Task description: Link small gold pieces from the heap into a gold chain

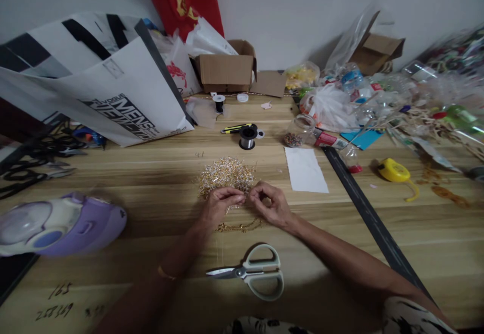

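Note:
My left hand [223, 204] and my right hand [270, 204] meet almost fingertip to fingertip over the table. Each is closed in a pinch; whatever lies between the fingers is too small to make out. Just behind them spreads a tangled heap of gold and clear beaded wire pieces [227, 173], which the left fingers overlap. On the near side of the hands lies a gold chain [239, 227]. Closer to me rest scissors [260, 272] with pale handles, blades pointing left.
Beyond the heap stand a wire spool [247, 138], a yellow-black cutter [237, 128], a black thread spool [218, 103] and a jar of beads [299, 131]. White paper [306, 170] and a tape measure [394, 170] lie right. A purple-white appliance [64, 224] and large bag [124, 92] occupy the left.

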A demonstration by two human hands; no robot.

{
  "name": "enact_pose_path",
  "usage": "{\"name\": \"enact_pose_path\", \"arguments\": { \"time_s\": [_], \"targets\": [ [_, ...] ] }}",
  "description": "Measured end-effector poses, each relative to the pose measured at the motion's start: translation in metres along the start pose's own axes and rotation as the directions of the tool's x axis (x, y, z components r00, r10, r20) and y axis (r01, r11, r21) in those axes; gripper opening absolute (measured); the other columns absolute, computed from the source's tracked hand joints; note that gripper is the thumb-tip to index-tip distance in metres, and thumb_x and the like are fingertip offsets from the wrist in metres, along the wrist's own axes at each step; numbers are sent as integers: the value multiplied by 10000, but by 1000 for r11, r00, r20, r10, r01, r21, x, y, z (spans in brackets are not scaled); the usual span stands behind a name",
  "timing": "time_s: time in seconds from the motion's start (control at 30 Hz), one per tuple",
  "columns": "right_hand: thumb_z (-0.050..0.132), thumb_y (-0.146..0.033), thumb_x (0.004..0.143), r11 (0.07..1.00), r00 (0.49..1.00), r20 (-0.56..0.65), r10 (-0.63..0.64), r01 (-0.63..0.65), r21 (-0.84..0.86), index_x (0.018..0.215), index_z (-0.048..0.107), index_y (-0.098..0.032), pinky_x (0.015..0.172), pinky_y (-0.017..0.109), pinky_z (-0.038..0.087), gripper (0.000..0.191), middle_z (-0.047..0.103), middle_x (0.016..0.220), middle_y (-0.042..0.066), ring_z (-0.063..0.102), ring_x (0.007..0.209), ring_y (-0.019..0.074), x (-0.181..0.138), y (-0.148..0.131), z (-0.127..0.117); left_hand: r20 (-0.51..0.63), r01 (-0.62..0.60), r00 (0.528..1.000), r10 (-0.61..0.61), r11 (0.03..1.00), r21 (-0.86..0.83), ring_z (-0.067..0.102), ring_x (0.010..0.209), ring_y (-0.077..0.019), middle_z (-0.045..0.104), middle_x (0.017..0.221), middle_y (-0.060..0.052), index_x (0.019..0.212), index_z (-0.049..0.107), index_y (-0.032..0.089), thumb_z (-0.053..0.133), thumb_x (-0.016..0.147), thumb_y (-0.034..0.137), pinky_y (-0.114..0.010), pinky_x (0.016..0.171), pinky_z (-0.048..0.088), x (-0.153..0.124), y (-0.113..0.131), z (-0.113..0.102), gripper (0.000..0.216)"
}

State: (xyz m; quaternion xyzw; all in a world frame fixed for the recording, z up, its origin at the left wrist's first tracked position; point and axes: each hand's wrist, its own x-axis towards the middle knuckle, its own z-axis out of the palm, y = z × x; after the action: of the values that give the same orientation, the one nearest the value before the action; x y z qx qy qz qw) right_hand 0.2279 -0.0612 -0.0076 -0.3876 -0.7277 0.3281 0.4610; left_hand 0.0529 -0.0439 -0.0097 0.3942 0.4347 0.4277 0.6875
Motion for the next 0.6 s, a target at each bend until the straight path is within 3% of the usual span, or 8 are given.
{"name": "enact_pose_path", "arguments": {
  "time_s": [0.27,0.6],
  "targets": [
    [530,-153,835,996,996,1,-85,85,-35,777,553,-169,541,228,391,65,524,659,7,481,591,109,-2,-9,-1,124,39,992,-13,978,-206,598,594,-115,686,616,-16,633,717,141,823,501,194,-250,641,455,0,-2,-3,177],
    [525,-115,821,979,981,25,-190,191,-67,814,541,-172,561,246,416,60,559,696,28,509,615,123,-3,-17,-1,194,29,981,11,979,-200,597,622,-124,696,654,-19,619,720,155,821,518,199,-262,655,443,-1,-3,-5,149]
  ]
}}
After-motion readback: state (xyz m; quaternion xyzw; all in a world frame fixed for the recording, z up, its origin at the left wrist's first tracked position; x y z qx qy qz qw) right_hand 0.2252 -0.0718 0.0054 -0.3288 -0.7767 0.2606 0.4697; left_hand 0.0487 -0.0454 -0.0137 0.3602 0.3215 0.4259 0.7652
